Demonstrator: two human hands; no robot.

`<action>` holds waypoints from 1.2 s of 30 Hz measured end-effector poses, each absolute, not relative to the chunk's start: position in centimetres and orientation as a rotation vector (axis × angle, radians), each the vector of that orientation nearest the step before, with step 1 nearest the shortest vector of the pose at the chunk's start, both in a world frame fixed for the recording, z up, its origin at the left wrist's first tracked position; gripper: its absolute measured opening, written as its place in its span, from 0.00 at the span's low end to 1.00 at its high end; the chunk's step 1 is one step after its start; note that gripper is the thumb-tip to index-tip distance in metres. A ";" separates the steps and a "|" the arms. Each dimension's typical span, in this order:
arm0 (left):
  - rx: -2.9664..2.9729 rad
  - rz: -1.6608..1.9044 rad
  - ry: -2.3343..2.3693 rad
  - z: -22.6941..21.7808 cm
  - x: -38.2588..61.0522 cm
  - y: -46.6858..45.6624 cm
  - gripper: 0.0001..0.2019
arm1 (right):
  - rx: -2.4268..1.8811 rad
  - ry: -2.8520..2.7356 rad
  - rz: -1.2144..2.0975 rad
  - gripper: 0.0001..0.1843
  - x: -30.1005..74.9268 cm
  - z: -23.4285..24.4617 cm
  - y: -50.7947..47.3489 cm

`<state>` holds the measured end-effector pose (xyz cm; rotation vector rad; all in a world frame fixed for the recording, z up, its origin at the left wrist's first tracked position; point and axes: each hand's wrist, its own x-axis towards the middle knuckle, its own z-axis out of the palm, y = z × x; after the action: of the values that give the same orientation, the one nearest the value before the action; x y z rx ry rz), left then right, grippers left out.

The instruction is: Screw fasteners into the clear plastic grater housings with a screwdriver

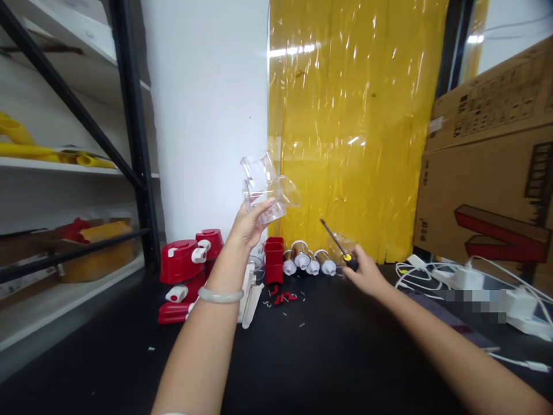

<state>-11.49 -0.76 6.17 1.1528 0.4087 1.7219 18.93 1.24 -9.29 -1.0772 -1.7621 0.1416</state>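
Note:
My left hand (250, 223) is closed on a clear plastic pipe-shaped part (259, 187) with several openings, held up above the table against the pale wall. My right hand (365, 271) grips a screwdriver (349, 260) by its black and yellow handle, its thin shaft pointing up and to the left. Just behind the screwdriver is another clear plastic piece (341, 242), partly hidden. Below and between the hands are small red pieces (285, 298) and tiny screws (302, 324) scattered on the black table.
Red plastic housings (179, 262) with white fittings stand at left, beside white strips (253, 302). Red rectangular tubes (273, 259) and several white-ended cylinders (302, 256) line the back. White cables and power strips (469, 276) lie at right before a large cardboard box (488, 150). Shelving (133, 115) borders the left.

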 end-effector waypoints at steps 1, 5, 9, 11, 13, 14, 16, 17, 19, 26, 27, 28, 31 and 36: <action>1.149 1.735 0.400 6.4 -11.5 -0.5 0.30 | -1.044 -1.764 0.221 0.13 17.6 -9.2 1.4; 1.148 1.752 0.380 6.7 -11.6 0.2 0.30 | -0.856 -1.655 0.716 0.18 13.3 -10.6 1.6; 1.135 1.719 0.377 6.5 -11.9 0.6 0.28 | -0.848 -1.602 0.823 0.27 11.6 -13.6 1.4; 1.098 1.715 0.407 6.4 -12.0 0.7 0.27 | -0.821 -1.644 0.850 0.30 11.6 -14.5 0.8; 1.091 1.697 0.432 6.2 -11.9 0.6 0.28 | -0.791 -1.712 0.844 0.31 11.7 -14.7 0.1; 1.101 1.687 0.440 6.2 -11.8 0.6 0.29 | -0.788 -1.745 0.832 0.31 11.6 -14.7 -0.3; 1.120 1.674 0.446 6.1 -11.5 0.4 0.30 | -0.803 -1.785 0.795 0.31 11.5 -14.5 -1.0; 1.121 1.670 0.444 6.1 -11.4 0.3 0.30 | -0.812 -1.795 0.769 0.30 11.4 -14.5 -1.2; 1.104 1.667 0.434 6.1 -11.0 0.1 0.29 | -0.822 -1.793 0.703 0.29 11.0 -14.7 -1.5; 1.107 1.649 0.431 5.6 -10.0 0.2 0.28 | -0.806 -1.801 0.579 0.25 10.3 -15.7 -1.5; 1.108 1.641 0.434 5.5 -9.9 0.3 0.28 | -0.811 -1.808 0.577 0.25 10.3 -15.7 -1.6; 1.107 1.634 0.436 5.4 -9.8 0.3 0.29 | -0.813 -1.812 0.576 0.25 10.2 -15.7 -1.6; 1.105 1.613 0.440 5.1 -9.5 0.2 0.30 | -0.808 -1.807 0.583 0.24 10.1 -15.7 -1.8; 1.179 1.580 0.451 4.9 -9.1 -0.1 0.32 | -0.790 -1.795 0.589 0.25 10.0 -15.7 -1.8</action>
<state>-9.07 -0.11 4.89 1.1787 0.4512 1.5801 9.99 -1.79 -15.72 -0.7904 -1.7949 0.5890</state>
